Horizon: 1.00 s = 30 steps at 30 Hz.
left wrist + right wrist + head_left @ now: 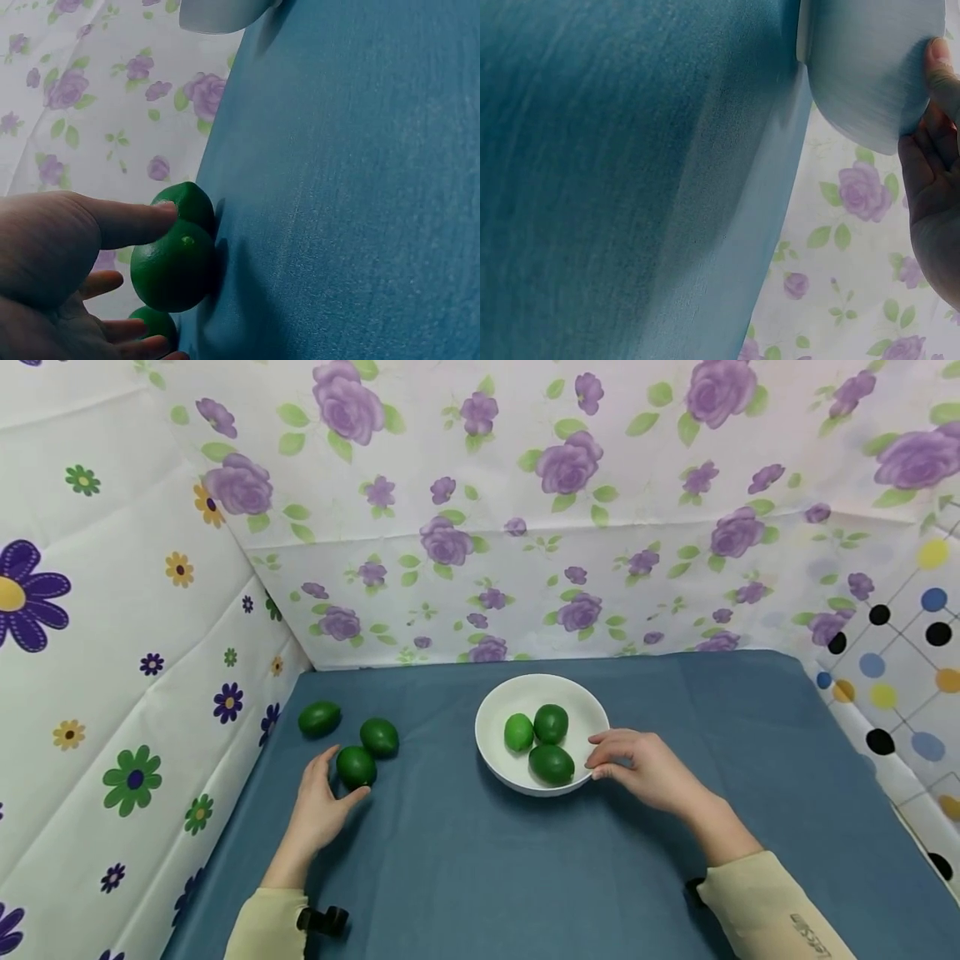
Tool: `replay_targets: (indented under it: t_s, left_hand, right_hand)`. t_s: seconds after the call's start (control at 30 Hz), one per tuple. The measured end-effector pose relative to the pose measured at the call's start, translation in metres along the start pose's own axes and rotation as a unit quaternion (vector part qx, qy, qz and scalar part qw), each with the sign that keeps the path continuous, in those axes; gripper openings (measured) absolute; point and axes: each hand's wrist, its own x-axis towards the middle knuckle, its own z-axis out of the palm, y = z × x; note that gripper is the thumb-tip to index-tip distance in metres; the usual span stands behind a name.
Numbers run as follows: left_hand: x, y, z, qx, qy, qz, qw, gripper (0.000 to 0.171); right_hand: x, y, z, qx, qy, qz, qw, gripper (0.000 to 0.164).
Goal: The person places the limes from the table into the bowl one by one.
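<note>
My left hand point(321, 802) reaches around the nearest of three dark green limes, thumb and fingers spread on either side of this lime point(356, 767). In the left wrist view the thumb point(135, 223) overlaps the limes, and the other fingers stand apart below. A second lime point(379, 737) lies right behind it, and a third lime point(319, 718) sits farther back left. My right hand point(648, 770) holds the right rim of a white bowl point(495, 710). Inside are two dark limes point(551, 765) and a smaller, brighter green one point(518, 732).
A blue cloth point(480, 877) covers the table. Behind it hangs a white flowered curtain point(450, 593), with a daisy-patterned sheet point(135, 693) along the left and a dotted sheet point(900, 693) at the right. A dark strap point(322, 920) sits at the left cuff.
</note>
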Motion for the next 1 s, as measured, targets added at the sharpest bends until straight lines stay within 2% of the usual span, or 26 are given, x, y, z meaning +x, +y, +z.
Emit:
replay_targets:
  t_s: [0.2, 0.5, 1.0]
  left_hand:
    - [0.003, -0.003, 0.002, 0.007, -0.003, 0.008, 0.9999, 0.086]
    - [0.006, -0.002, 0.002, 0.0, -0.003, -0.016, 0.9999, 0.082]
    - [0.015, 0.002, 0.005, 0.007, -0.005, -0.011, 0.9999, 0.086]
  right_hand:
    - [0.002, -0.001, -0.002, 0.001, -0.003, 0.004, 1.0, 0.015]
    - [0.002, 0.0, -0.002, 0.004, -0.003, 0.004, 1.0, 0.019]
    - [0.0, 0.0, -0.001, 0.007, 0.002, 0.009, 1.0, 0.02]
